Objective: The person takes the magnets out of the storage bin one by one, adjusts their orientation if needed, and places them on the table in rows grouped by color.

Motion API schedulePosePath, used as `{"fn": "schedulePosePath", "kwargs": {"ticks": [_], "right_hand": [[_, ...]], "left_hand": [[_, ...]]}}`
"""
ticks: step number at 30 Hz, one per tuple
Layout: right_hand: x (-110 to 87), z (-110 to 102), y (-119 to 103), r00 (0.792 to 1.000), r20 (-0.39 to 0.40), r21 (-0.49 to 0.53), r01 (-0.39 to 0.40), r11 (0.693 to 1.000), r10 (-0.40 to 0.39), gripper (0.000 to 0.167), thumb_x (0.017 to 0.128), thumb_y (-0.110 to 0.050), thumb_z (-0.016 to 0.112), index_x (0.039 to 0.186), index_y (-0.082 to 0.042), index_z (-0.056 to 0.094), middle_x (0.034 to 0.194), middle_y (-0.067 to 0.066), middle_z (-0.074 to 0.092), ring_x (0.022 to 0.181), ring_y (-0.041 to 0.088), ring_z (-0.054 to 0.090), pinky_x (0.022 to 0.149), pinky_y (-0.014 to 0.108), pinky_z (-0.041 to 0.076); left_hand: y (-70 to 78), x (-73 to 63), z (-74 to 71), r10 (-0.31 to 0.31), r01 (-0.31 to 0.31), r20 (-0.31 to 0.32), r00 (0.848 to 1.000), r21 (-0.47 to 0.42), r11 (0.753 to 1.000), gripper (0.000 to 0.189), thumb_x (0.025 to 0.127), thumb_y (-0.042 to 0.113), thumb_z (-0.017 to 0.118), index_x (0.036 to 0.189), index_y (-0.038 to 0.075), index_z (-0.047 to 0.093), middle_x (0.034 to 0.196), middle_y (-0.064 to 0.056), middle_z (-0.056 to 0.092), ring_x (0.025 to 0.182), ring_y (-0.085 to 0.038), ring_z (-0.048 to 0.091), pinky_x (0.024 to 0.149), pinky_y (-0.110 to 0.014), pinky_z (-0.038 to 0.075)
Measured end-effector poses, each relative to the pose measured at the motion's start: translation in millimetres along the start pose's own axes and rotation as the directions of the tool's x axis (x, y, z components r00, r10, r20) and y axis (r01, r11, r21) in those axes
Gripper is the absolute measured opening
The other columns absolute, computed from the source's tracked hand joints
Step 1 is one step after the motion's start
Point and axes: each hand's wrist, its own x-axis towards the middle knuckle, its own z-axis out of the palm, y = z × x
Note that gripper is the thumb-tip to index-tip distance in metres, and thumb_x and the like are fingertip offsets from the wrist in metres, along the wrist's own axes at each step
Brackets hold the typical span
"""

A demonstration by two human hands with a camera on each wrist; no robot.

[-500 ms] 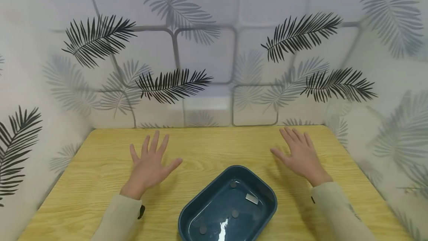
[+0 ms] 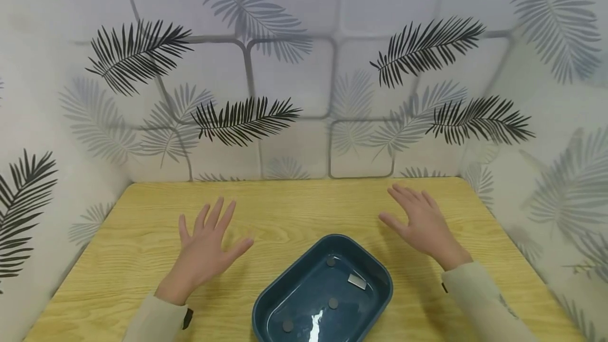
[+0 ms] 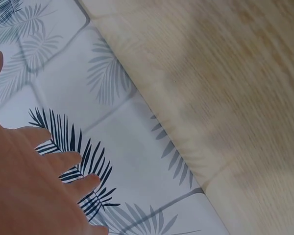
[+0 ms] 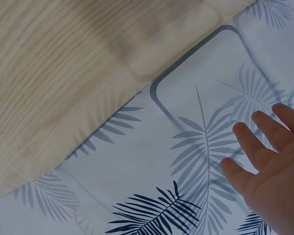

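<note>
In the head view a dark blue rounded tray (image 2: 266,293) lies at a slant near the front middle. Inside it are a small silvery rectangular piece (image 2: 357,281) and several small grey discs (image 2: 333,303). Left of the tray, the left hand (image 2: 203,255) hovers over the table with fingers spread and holds nothing. Off to the tray's right, the right hand (image 2: 427,226) is likewise extended above the wood, its palm bare of any object. Both wrist views show the fingers (image 3: 71,159) apart and straight or slightly bent.
A light wood-grain table (image 2: 294,210) spreads under the hands. Behind it and along both sides stand pale walls (image 2: 294,146) with a leaf pattern. The tray's bottom end runs past the head view's lower edge.
The left hand has drawn back a little, toward the person and to the left. The right hand has shifted slightly left, its fingertips a bit lower. The tray stays put.
</note>
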Motion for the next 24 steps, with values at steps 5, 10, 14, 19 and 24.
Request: {"fn": "schedulePosePath", "kwargs": {"ticks": [5,10,14,19,24], "right_hand": [[-2.3,2.7,-4.4,1.000,0.003,0.012,0.022,1.000,-0.022,0.068,0.102,-0.048,0.059,0.153,-0.005,0.048,0.161,0.020,0.044,0.145,0.046,0.043,0.121,0.068,0.025],[-6.2,2.6,-11.0,0.999,0.013,0.008,0.043,0.999,-0.043,0.066,0.102,-0.047,0.061,0.152,-0.007,0.050,0.159,0.018,0.047,0.143,0.046,0.046,0.118,0.068,0.031],[-9.0,1.7,-16.7,0.997,0.013,0.008,0.071,0.997,-0.071,0.064,0.101,-0.046,0.062,0.152,-0.008,0.051,0.158,0.017,0.050,0.141,0.045,0.049,0.117,0.067,0.032],[-12.2,3.1,-22.3,0.995,0.019,0.019,0.099,0.995,-0.099,0.063,0.101,-0.045,0.063,0.150,-0.008,0.053,0.154,0.017,0.055,0.138,0.044,0.053,0.115,0.066,0.037],[-13.8,4.4,-27.9,0.990,-0.004,0.026,0.142,0.990,-0.142,0.059,0.099,-0.041,0.067,0.146,-0.007,0.057,0.147,0.017,0.061,0.133,0.042,0.060,0.111,0.062,0.044]], "left_hand": [[1.7,-7.3,1.2,0.011,-0.011,-0.002,1.000,-0.009,1.000,0.090,0.096,0.065,0.058,0.166,0.020,0.023,0.173,-0.015,0.020,0.157,-0.047,0.018,0.116,-0.080,-0.007],[3.9,-12.3,2.0,0.021,-0.021,0.007,1.000,-0.021,1.000,0.088,0.097,0.063,0.058,0.165,0.018,0.026,0.171,-0.015,0.024,0.156,-0.047,0.022,0.116,-0.080,-0.004],[5.3,-15.6,3.5,0.030,-0.029,0.016,0.999,-0.026,0.999,0.087,0.097,0.063,0.058,0.164,0.018,0.028,0.169,-0.015,0.030,0.154,-0.047,0.028,0.117,-0.079,0.003],[8.9,-20.7,4.4,0.056,-0.054,0.028,0.998,-0.040,0.998,0.086,0.097,0.064,0.058,0.164,0.018,0.030,0.166,-0.014,0.037,0.151,-0.047,0.036,0.118,-0.076,0.014],[13.7,-24.0,5.0,0.084,-0.083,0.018,0.996,-0.037,0.996,0.084,0.097,0.064,0.058,0.163,0.017,0.033,0.165,-0.012,0.040,0.149,-0.045,0.040,0.119,-0.075,0.021]]}}
